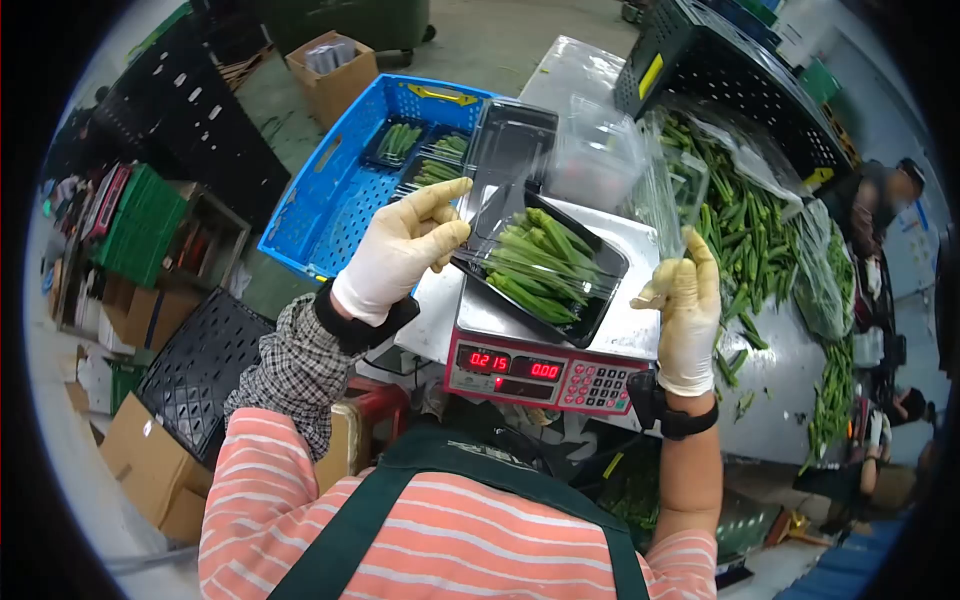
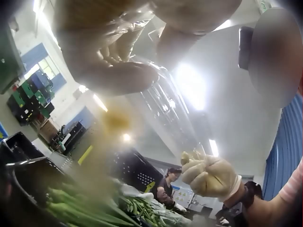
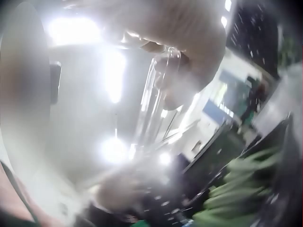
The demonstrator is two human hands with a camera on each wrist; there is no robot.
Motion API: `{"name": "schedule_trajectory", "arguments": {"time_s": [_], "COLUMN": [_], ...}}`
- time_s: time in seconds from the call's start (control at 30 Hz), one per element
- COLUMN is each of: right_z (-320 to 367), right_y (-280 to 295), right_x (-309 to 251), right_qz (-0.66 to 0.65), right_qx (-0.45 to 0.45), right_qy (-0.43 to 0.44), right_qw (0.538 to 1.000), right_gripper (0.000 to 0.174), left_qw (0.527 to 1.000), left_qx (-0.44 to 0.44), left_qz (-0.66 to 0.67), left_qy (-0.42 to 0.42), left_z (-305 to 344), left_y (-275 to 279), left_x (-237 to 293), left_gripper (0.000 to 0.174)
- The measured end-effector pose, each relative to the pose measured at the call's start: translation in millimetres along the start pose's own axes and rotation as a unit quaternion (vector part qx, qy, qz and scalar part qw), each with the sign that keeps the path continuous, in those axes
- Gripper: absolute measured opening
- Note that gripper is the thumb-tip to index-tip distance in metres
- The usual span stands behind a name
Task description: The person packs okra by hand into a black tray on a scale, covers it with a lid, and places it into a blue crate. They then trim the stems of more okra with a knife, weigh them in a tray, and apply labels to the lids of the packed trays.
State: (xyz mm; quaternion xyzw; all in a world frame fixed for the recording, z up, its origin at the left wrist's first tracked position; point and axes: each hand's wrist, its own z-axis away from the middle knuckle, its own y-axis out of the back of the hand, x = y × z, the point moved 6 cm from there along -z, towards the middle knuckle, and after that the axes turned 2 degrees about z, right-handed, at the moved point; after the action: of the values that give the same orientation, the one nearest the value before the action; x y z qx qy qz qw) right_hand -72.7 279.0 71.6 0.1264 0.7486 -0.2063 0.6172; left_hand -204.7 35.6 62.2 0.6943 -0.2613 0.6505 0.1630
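Note:
A black tray [image 1: 612, 285] of green okra pods [image 1: 540, 262] sits tilted on the pan of a red electronic scale [image 1: 545, 388], whose display reads 0.215 and 0.00. My gloved left hand [image 1: 400, 245] is at the tray's left side, pinching one edge of a clear plastic film [image 2: 165, 101]. On the right, my gloved right hand [image 1: 688, 318] pinches the film's other side. Both wrist views show the film stretched and wrinkled between the hands. In the head view it passes over the okra.
A blue crate [image 1: 310, 205] with several packed okra trays stands at left. Beside the scale are an empty black tray [image 1: 510, 140] and stacked clear containers [image 1: 592, 160]. Loose okra [image 1: 745, 225] heaps on the metal table at right, before a black crate [image 1: 740, 80]. Another person works at far right.

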Motion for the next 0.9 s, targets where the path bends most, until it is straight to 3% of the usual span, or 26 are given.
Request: {"name": "schedule_trajectory", "arguments": {"time_s": [0.03,0.1,0.17,0.3,0.4,0.73,0.8,0.83,0.9], "right_z": [9.0,28.5,43.9,50.9,47.2,26.9,16.6,12.1,2.3], "right_y": [4.0,2.8,11.3,5.3,-1.4,-6.7,-6.6,-2.9,-11.5], "right_x": [1.8,30.9,63.6,82.8,78.7,73.3,74.1,73.6,69.1], "right_qz": [0.122,0.175,0.306,0.332,0.426,0.521,0.538,0.538,0.593], "right_qx": [0.064,0.053,0.054,0.132,0.157,0.155,0.099,0.099,0.029], "right_qy": [0.058,-0.010,-0.014,0.000,0.033,0.056,0.055,0.057,0.146], "right_qw": [0.989,0.983,0.950,0.934,0.890,0.838,0.835,0.835,0.791], "right_gripper": [0.048,0.053,0.053,0.053,0.050,0.045,0.052,0.052,0.062], "left_qw": [0.999,0.994,0.981,0.972,0.972,0.970,0.958,0.944,0.873], "left_qx": [-0.016,-0.068,-0.107,-0.112,-0.089,-0.040,-0.064,-0.101,-0.085], "left_qz": [-0.033,-0.052,-0.123,-0.205,-0.217,-0.237,-0.265,-0.312,-0.410], "left_qy": [0.025,0.063,0.105,0.038,0.024,-0.031,-0.084,-0.045,-0.249], "left_z": [-1.9,-6.7,-14.2,-29.4,-34.2,-41.9,-44.1,-44.1,-46.2], "left_y": [4.4,11.8,19.0,23.8,24.7,29.5,25.9,23.4,16.2], "left_x": [-9.1,-26.8,-49.2,-72.2,-72.5,-82.2,-82.0,-78.1,-71.9], "left_gripper": [0.043,0.043,0.045,0.046,0.046,0.040,0.040,0.046,0.054]}}
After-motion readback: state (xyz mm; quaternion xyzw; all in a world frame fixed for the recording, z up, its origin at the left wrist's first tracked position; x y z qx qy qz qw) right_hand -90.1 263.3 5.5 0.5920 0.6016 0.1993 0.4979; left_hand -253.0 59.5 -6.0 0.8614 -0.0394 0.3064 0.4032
